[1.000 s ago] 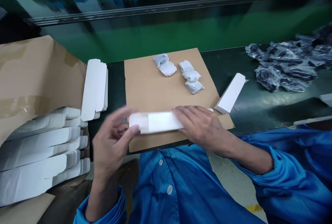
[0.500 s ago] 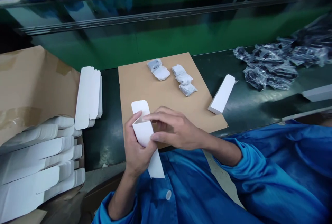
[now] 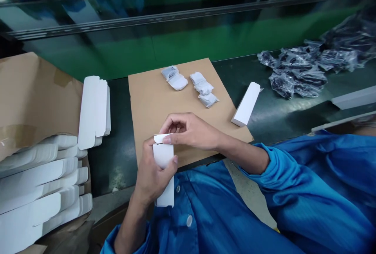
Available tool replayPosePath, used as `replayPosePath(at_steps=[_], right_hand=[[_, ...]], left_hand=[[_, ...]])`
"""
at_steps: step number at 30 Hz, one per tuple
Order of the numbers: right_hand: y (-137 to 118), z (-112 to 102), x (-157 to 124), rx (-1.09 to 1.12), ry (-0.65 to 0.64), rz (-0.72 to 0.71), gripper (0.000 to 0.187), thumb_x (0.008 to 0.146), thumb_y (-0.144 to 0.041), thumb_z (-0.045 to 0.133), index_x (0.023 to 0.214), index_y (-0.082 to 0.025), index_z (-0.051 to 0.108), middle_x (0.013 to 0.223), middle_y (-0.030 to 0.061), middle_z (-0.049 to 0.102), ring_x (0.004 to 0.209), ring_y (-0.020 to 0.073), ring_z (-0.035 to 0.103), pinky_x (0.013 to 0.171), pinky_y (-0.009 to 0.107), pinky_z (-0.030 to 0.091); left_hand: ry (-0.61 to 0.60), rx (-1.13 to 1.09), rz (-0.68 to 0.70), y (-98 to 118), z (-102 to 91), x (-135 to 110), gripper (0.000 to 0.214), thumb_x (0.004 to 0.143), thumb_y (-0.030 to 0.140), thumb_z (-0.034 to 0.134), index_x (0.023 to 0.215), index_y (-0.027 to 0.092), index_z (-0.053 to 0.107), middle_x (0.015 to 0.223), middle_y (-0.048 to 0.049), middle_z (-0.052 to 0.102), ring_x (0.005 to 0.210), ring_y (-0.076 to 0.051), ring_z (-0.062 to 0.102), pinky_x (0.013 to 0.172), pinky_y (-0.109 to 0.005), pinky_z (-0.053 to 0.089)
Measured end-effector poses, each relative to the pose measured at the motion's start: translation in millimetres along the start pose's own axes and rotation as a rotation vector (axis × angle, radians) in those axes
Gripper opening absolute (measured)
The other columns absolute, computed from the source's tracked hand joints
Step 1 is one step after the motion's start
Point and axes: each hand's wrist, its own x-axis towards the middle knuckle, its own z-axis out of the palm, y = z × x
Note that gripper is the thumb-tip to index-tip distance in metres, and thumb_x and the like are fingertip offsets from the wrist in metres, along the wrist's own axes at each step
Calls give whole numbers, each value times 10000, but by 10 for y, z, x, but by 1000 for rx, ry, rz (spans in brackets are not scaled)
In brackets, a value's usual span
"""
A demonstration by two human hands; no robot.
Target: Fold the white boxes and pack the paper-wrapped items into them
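Observation:
My left hand (image 3: 152, 173) is wrapped around a long white carton (image 3: 163, 160), held upright over the near edge of a brown cardboard sheet (image 3: 152, 101). My right hand (image 3: 190, 130) curls over the carton's top end, its fingertips pressing the end flap down. Several small white packets (image 3: 202, 86) lie on the far part of the cardboard. A second assembled white carton (image 3: 246, 104) lies on the dark table to the right of the sheet.
Stacks of flat white carton blanks (image 3: 38, 183) fill an open brown box at the left, with more blanks (image 3: 94, 109) leaning beside it. A heap of dark plastic-bagged items (image 3: 305, 71) lies at the back right. A green conveyor rail (image 3: 188, 46) runs behind.
The carton went from lying flat across the cardboard to standing upright in my left hand. Its open top flap has been folded down under my right fingers.

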Motion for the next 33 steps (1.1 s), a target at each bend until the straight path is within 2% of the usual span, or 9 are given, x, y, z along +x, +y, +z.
replayPosePath(at_steps=[4,7,12,18,23,27,29,31,33], right_hand=[[-11,49,-74,-119,53,-67,150,820,-281,762,882,-151,719,873,8,689,774,106,603,664,221,460],[11,59,-123,-256,58,-137,87,853,-223,723,904,-154,740,943,31,707,837,127,645,701,239,500],[125,109,-211,-450,71,-439,149,946,-195,608,983,-130,737,1041,93,741,1020,159,679,935,307,543],[333,225,-316,-573,200,-600,265,945,-238,623,1137,-69,691,1144,157,714,1098,179,665,981,316,551],[492,349,-368,-773,343,-729,199,960,-175,554,1059,-105,712,1121,123,729,1068,155,674,930,262,563],[410,159,-318,-752,219,-592,322,990,-280,542,1246,-109,636,1247,121,691,1126,163,654,994,285,536],[325,-39,-302,-723,310,-444,412,971,-348,581,1339,-163,577,1309,100,660,1029,158,673,955,307,548],[276,-202,-329,-721,481,-252,369,963,-348,583,1298,-195,603,1231,80,694,880,148,678,860,315,560],[302,-249,-401,-703,459,-70,339,944,-353,604,1239,-189,634,1076,63,734,813,154,681,786,310,558]], left_hand=[[178,-106,39,-14,119,-87,771,780,317,731,1425,237,316,1145,-77,517,965,-209,637,704,-294,563],[131,-91,21,-13,138,-129,988,821,318,707,1566,230,64,1208,-126,549,982,-225,655,724,-318,580],[-1,88,86,-19,47,-111,813,875,350,644,1551,213,215,1353,-167,526,1176,-278,609,896,-389,573],[-54,38,142,-25,-5,-59,704,875,276,622,1492,196,293,1309,-137,553,1167,-240,609,938,-361,559],[-92,-10,107,-44,32,-117,652,872,295,623,1456,211,345,1291,-120,558,1131,-226,621,898,-338,563],[51,-174,-142,-75,128,-51,576,814,391,707,1312,208,484,1258,-112,566,1136,-257,613,934,-391,547],[218,-403,-365,-125,200,73,518,801,418,724,1229,219,511,1159,-79,596,1042,-240,646,906,-402,559],[382,-686,-523,-214,275,225,415,836,409,684,1163,225,508,1050,-42,610,946,-209,673,900,-408,568],[511,-821,-559,-323,328,354,311,890,382,595,1132,216,494,1008,-36,615,951,-205,687,951,-434,553]])
